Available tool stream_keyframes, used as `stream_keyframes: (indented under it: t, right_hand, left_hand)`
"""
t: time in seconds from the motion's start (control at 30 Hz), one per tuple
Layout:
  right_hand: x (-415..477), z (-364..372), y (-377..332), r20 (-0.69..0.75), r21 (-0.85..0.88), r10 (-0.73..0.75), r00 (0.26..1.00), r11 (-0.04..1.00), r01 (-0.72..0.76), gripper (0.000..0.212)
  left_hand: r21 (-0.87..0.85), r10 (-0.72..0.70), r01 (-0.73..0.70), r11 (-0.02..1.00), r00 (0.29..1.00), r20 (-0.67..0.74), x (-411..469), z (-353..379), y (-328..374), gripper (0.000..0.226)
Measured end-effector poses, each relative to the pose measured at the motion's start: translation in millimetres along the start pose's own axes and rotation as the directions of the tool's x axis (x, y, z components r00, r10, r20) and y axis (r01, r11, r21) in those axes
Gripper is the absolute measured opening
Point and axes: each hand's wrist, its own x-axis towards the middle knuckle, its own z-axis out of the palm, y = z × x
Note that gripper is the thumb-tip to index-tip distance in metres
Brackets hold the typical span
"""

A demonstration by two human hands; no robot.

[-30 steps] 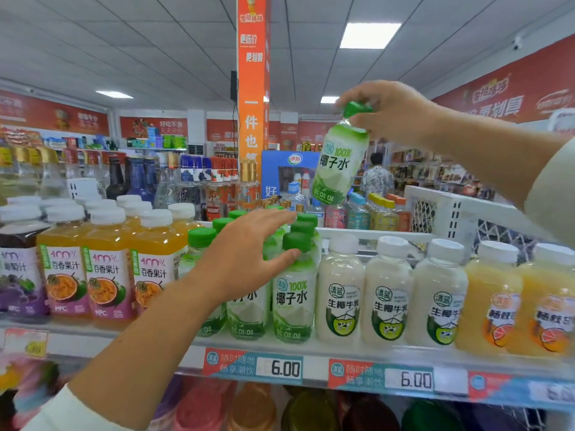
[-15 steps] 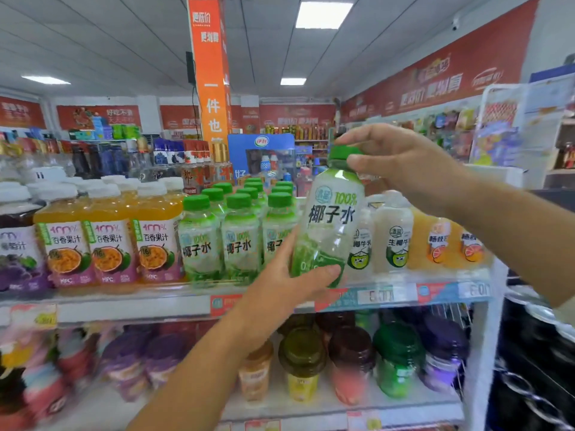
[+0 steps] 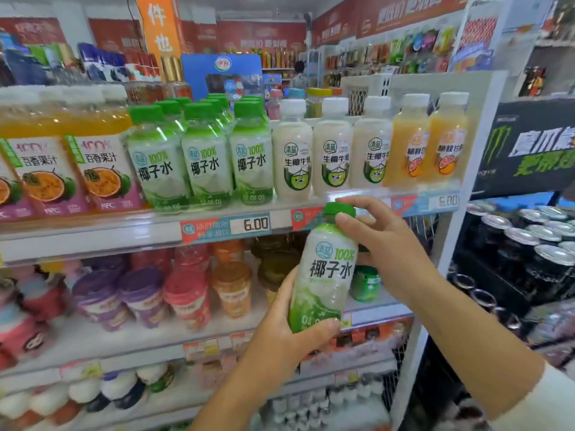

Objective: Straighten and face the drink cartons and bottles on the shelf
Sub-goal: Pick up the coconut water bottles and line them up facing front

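Head view: I hold one coconut-water bottle (image 3: 326, 275) off the shelf (image 3: 93, 234), below and right of the 6.00 price tag (image 3: 255, 224). It is nearly upright, its label towards me. My left hand (image 3: 289, 331) has its fingers (image 3: 323, 326) curled round the bottle's base. My right hand (image 3: 382, 244) grips the green cap and neck from the right.

Above the price tag, the row of coconut-water bottles (image 3: 205, 163) stands on the shelf, labels forward. Up and right of the tag are white milk bottles (image 3: 333, 157), then orange juice bottles (image 3: 410, 150). Up and left of it are passion-fruit bottles (image 3: 102, 169). Below the tag sit blurred lidded cups (image 3: 186, 300).
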Motion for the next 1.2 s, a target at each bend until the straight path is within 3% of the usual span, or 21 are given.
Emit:
stream_keyframes:
  t: [0.2, 0.37, 0.43, 0.53, 0.6, 0.67, 0.8, 0.87, 0.93, 1.03, 1.13, 1.2]
  right_hand:
    - [-5, -5, 43, -0.074, 0.026, 0.085, 0.994, 0.996, -0.084, 0.014]
    - [-4, -7, 71, -0.091, 0.098, 0.166, 0.982, 0.983, -0.157, 0.015]
    - [-3, -6, 78, -0.083, 0.113, 0.187, 0.979, 0.978, -0.177, 0.016]
    - [-3, -7, 85, -0.054, 0.103, 0.178, 0.982, 0.98, -0.172, 0.018]
    - [-5, -9, 87, -0.035, 0.015, 0.168, 0.985, 0.986, -0.168, 0.019]
    - [-7, -10, 88, -0.025, -0.059, 0.169, 0.985, 0.984, -0.17, 0.021]
    - [-9, -11, 91, -0.08, -0.032, 0.153, 0.985, 0.987, -0.156, 0.019]
    - [-10, -14, 94, -0.074, 0.041, 0.163, 0.984, 0.986, -0.161, 0.018]
    - [-13, -16, 96, -0.048, 0.169, 0.193, 0.98, 0.969, -0.182, 0.023]
    - [-15, -16, 96, 0.009, 0.284, 0.206, 0.978, 0.938, -0.2, 0.032]
    - [-15, -14, 92, 0.053, 0.305, 0.2, 0.978, 0.93, -0.207, 0.032]
    - [-14, -13, 89, 0.002, 0.179, 0.188, 0.982, 0.966, -0.185, 0.032]
  left_hand:
    - [-0.075, -0.174, 0.172, 0.982, 0.985, -0.016, -4, -3, -35, 0.075]
    - [-0.362, -0.338, 0.343, 0.867, 0.938, 0.081, -3, -5, -60, 0.098]
    - [-0.396, -0.339, 0.341, 0.853, 0.938, 0.078, -2, -4, -66, 0.091]
    - [-0.331, -0.327, 0.305, 0.893, 0.945, -0.01, 0, -1, -66, 0.068]
    - [-0.121, -0.289, 0.276, 0.953, 0.951, -0.111, 0, -1, -63, 0.062]
    - [0.097, -0.191, 0.212, 0.972, 0.962, -0.194, -1, 0, -62, 0.067]
    - [0.303, -0.108, 0.169, 0.938, 0.972, -0.208, -5, -1, -68, 0.084]
    - [0.25, -0.144, 0.191, 0.949, 0.97, -0.194, -6, -4, -67, 0.087]
    - [0.024, -0.239, 0.244, 0.969, 0.962, -0.136, -7, -9, -67, 0.089]
    - [-0.231, -0.37, 0.36, 0.904, 0.929, 0.0, -3, -16, -70, 0.085]
    - [-0.061, -0.286, 0.282, 0.957, 0.956, -0.065, -3, -11, -67, 0.065]
    - [0.128, -0.189, 0.212, 0.969, 0.967, -0.173, -4, -7, -65, 0.067]
